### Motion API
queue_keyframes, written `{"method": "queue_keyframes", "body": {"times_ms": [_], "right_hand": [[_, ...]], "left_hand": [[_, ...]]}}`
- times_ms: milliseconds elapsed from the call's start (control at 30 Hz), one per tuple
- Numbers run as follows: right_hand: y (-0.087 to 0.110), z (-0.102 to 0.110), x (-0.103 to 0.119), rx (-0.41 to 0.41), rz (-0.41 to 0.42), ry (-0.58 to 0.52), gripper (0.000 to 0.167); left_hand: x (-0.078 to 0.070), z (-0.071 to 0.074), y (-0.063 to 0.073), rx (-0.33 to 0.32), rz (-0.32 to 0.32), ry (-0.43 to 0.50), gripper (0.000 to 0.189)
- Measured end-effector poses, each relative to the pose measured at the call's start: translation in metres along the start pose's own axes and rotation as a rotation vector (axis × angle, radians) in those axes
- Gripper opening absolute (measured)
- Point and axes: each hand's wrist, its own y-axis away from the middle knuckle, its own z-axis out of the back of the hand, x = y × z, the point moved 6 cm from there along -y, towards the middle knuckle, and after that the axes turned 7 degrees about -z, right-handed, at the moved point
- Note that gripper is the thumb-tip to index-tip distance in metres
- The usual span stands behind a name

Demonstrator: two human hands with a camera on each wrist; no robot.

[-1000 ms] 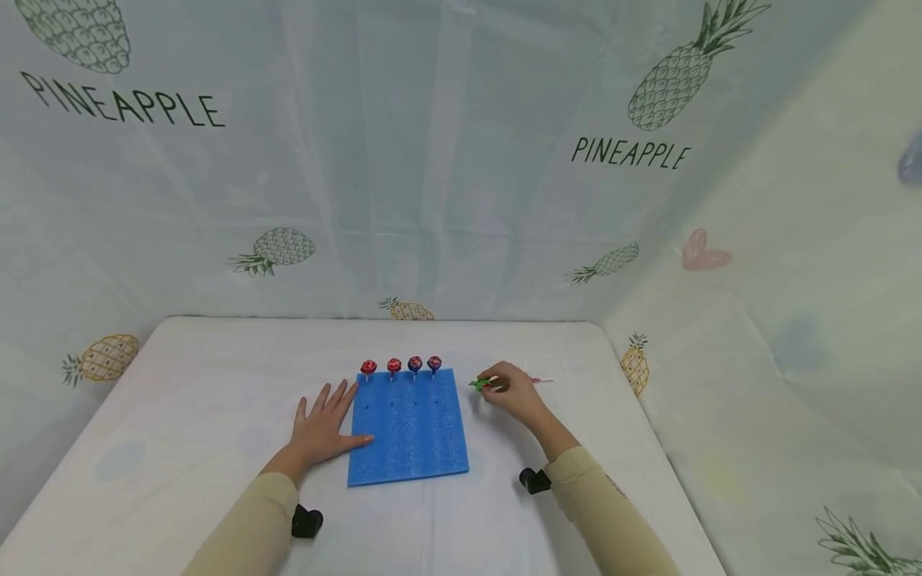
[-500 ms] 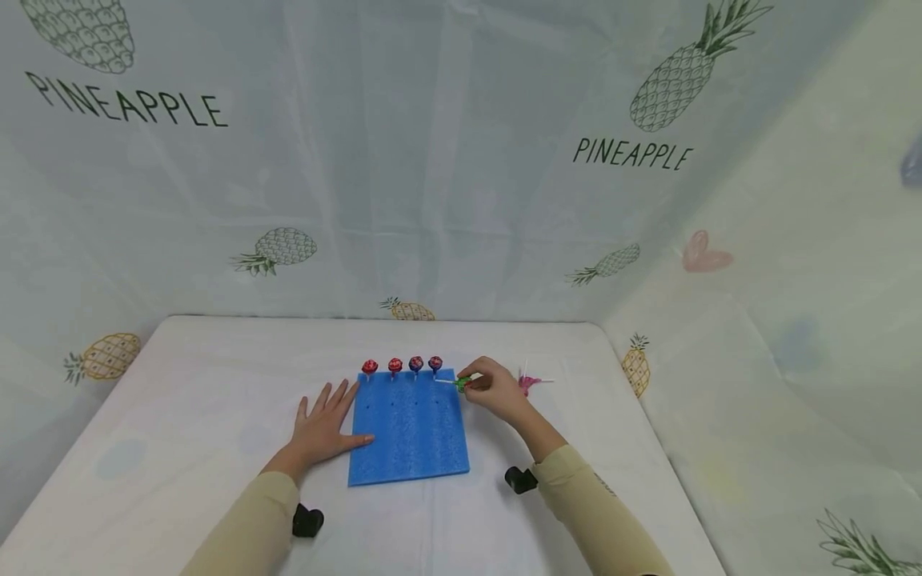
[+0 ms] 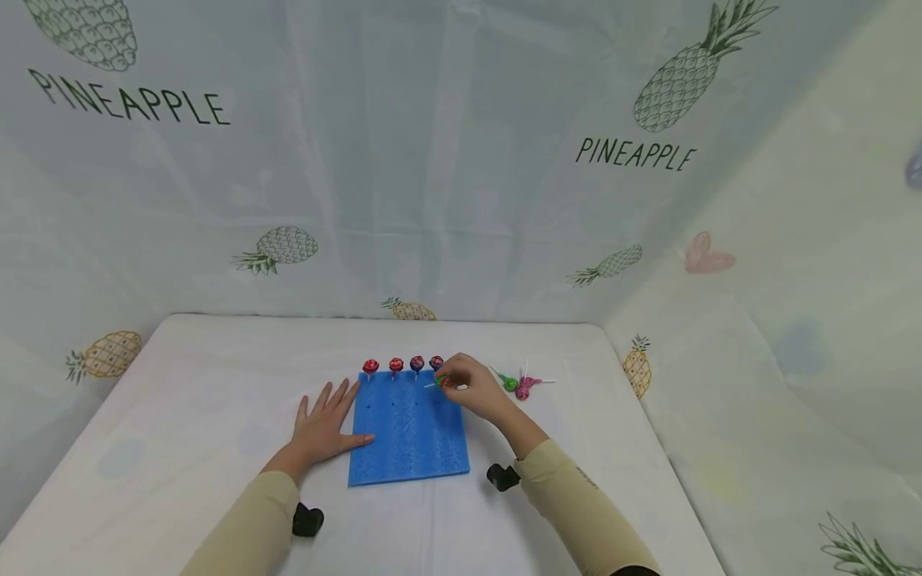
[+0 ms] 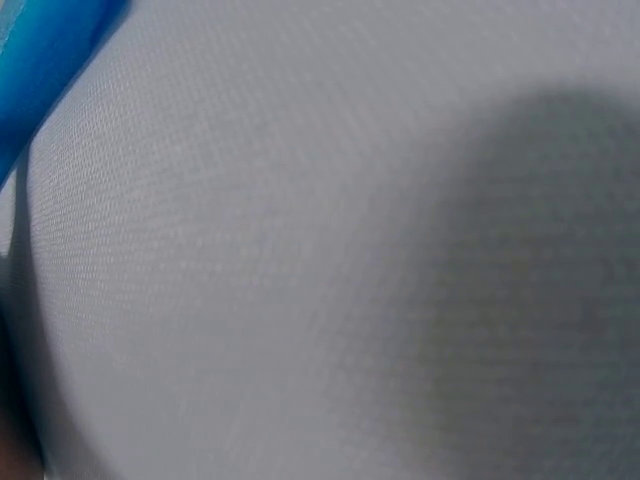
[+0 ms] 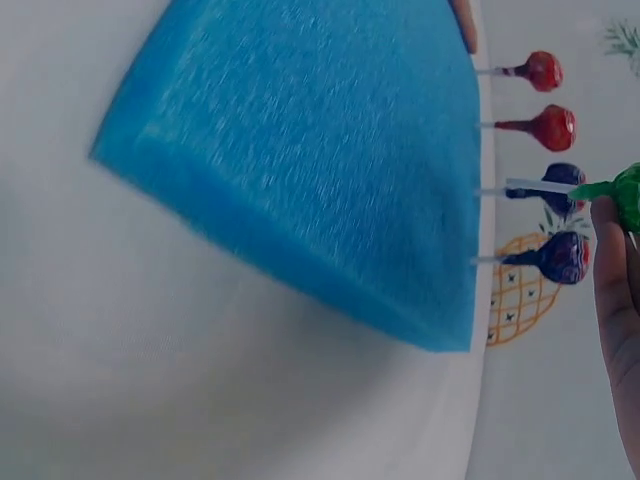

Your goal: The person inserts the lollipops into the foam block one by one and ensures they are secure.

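"Now, which hand carries the lollipop?"

"The right hand (image 3: 471, 388), seen above the far right part of a blue foam board (image 3: 410, 440). Thumb and fingers pinch a green-wrapped lollipop (image 5: 628, 197) by its head, its white stick leading toward the board's left side."

"And the left hand (image 3: 324, 428)?"

"It lies flat at the board's left edge, fingers spread wide, thumb across the blue surface. The left wrist view shows only a corner of the board and blurred white cover, so it adds nothing about the fingers."

"What stands along the board's far edge?"

"Four lollipops, upright in a row: two red lollipops (image 3: 370, 366) toward the left, two blue lollipops (image 3: 417, 364) toward the right, the last partly masked by the right hand in the head view. Small dark holes (image 3: 392, 404) line the board on their near side."

"Beyond it?"

"Right of the board, another green lollipop (image 3: 510, 384) lies beside pink wrappers (image 3: 526, 389) with white sticks; their exact count is hard to tell. Behind the board hangs a pineapple-print cloth (image 3: 432, 200)."
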Motion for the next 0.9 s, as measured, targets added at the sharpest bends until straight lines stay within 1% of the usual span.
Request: {"method": "queue_keyframes", "body": {"times_ms": [33,167,333,433,533,700,800,900], "right_hand": [[-0.002,-0.002,0.001,0.004,-0.001,-0.003,0.021],[-0.014,-0.014,-0.016,-0.009,0.015,0.004,0.022],[-0.020,-0.023,-0.011,-0.015,0.028,0.003,0.021],[-0.023,-0.029,-0.008,-0.012,0.023,-0.017,0.021],[-0.025,-0.034,-0.006,-0.020,0.007,-0.040,0.021],[-0.030,-0.046,-0.002,-0.022,-0.007,-0.058,0.022],[-0.032,-0.053,0.001,-0.009,0.005,-0.085,0.022],[-0.034,-0.059,0.003,-0.004,0.008,-0.112,0.023]], "left_hand": [[0.000,0.000,0.000,0.003,0.001,-0.004,0.115],[-0.002,0.002,0.000,0.004,-0.005,0.005,0.115],[-0.001,0.002,0.000,0.003,-0.005,-0.003,0.115],[0.001,0.000,-0.001,0.003,0.001,-0.013,0.115],[0.000,0.001,-0.002,0.001,0.002,-0.002,0.115],[-0.005,0.007,0.000,0.005,0.007,0.019,0.116],[-0.010,0.012,0.002,0.012,0.007,0.021,0.116],[-0.013,0.016,0.004,-0.004,-0.005,0.048,0.115]]}}
